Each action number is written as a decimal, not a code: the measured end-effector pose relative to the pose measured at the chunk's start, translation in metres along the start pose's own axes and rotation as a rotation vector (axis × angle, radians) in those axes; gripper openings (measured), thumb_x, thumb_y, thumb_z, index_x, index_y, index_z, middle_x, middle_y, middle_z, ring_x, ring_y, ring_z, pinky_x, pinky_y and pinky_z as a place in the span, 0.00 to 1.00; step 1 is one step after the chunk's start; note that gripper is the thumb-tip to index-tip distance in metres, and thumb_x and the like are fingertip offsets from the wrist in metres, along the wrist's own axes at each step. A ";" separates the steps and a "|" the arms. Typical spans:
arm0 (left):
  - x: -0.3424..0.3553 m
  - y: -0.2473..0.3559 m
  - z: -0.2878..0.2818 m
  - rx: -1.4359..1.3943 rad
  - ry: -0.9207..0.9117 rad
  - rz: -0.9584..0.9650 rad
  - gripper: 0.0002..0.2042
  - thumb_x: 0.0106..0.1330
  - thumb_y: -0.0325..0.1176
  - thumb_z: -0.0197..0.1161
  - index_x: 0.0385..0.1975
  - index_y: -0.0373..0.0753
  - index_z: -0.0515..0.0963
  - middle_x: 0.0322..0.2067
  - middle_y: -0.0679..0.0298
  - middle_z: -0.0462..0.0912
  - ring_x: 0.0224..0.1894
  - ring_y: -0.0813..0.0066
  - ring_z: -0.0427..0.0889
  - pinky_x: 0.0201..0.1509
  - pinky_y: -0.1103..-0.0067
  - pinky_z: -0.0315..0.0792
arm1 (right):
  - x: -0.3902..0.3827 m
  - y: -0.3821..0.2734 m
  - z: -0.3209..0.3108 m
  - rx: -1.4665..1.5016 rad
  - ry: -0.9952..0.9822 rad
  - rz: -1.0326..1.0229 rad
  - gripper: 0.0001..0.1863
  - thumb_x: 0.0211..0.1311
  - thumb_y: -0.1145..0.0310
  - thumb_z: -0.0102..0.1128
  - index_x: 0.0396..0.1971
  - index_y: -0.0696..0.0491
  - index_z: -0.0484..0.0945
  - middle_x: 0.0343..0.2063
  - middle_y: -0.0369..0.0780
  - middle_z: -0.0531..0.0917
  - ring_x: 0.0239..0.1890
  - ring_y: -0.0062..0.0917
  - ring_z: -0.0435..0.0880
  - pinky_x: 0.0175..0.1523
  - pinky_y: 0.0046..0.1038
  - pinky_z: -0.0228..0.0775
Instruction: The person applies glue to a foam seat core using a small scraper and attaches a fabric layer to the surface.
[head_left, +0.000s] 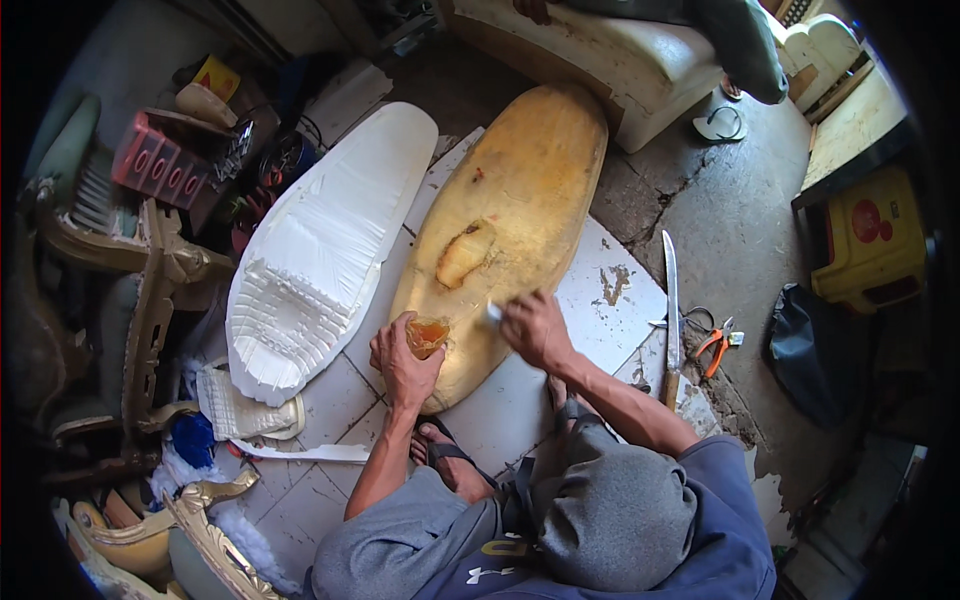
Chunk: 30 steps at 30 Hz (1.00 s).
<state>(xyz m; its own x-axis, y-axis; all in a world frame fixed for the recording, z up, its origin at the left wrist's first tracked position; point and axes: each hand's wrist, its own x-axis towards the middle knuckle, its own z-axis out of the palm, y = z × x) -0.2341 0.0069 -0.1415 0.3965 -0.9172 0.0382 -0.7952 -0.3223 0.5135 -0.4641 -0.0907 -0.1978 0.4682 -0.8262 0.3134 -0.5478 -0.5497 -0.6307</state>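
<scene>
Head view: left hand (407, 365) grips an amber cup (428, 337) over a yellow pad (535, 160); right hand (537, 330) blurred, I cannot tell its grip. Tilting could spill the cup.

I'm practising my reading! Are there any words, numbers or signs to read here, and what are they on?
I don't copy writing or brands, but here's where marks are:
Blue shirt: a white emblem and part of a yellow mark.
Yellow plastic container: a round red emblem; any writing is too small.
Yellow packet: marks too blurred to read.
Long yellowed pad: none seen.
</scene>
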 end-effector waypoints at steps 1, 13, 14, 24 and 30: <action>-0.001 0.002 0.000 0.012 0.011 0.027 0.36 0.50 0.35 0.80 0.63 0.48 0.73 0.53 0.55 0.76 0.60 0.48 0.70 0.65 0.53 0.64 | 0.012 0.002 0.002 0.010 0.021 0.078 0.16 0.60 0.63 0.68 0.48 0.49 0.87 0.39 0.43 0.85 0.45 0.41 0.78 0.51 0.43 0.72; 0.000 0.010 -0.020 0.274 0.170 0.303 0.38 0.43 0.31 0.80 0.60 0.54 0.76 0.51 0.59 0.71 0.59 0.54 0.68 0.64 0.49 0.58 | 0.015 -0.046 0.009 0.614 -0.329 0.600 0.24 0.67 0.53 0.59 0.50 0.57 0.87 0.44 0.54 0.87 0.46 0.43 0.86 0.52 0.39 0.75; 0.000 0.011 -0.019 0.274 0.184 0.327 0.38 0.43 0.31 0.80 0.60 0.55 0.76 0.50 0.58 0.71 0.59 0.54 0.68 0.64 0.49 0.58 | 0.014 -0.048 0.010 0.620 -0.330 0.634 0.23 0.68 0.53 0.59 0.50 0.57 0.87 0.44 0.53 0.88 0.45 0.43 0.86 0.51 0.38 0.75; -0.003 0.015 -0.019 0.331 0.210 0.394 0.37 0.42 0.26 0.69 0.59 0.59 0.77 0.52 0.58 0.69 0.61 0.54 0.65 0.69 0.47 0.54 | 0.014 -0.058 0.009 0.642 -0.342 0.675 0.20 0.73 0.58 0.60 0.50 0.59 0.86 0.36 0.39 0.87 0.38 0.21 0.80 0.45 0.27 0.71; -0.006 0.014 -0.020 0.371 0.223 0.388 0.36 0.43 0.26 0.72 0.60 0.59 0.78 0.50 0.54 0.71 0.59 0.51 0.68 0.65 0.49 0.57 | 0.015 -0.060 0.014 0.667 -0.334 0.681 0.21 0.73 0.57 0.60 0.51 0.59 0.86 0.37 0.39 0.88 0.38 0.22 0.80 0.46 0.27 0.71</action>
<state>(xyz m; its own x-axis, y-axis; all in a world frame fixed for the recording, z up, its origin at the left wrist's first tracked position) -0.2380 0.0123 -0.1176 0.0988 -0.9262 0.3638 -0.9933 -0.0697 0.0923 -0.4143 -0.0685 -0.1650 0.4265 -0.8053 -0.4118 -0.3190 0.2921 -0.9016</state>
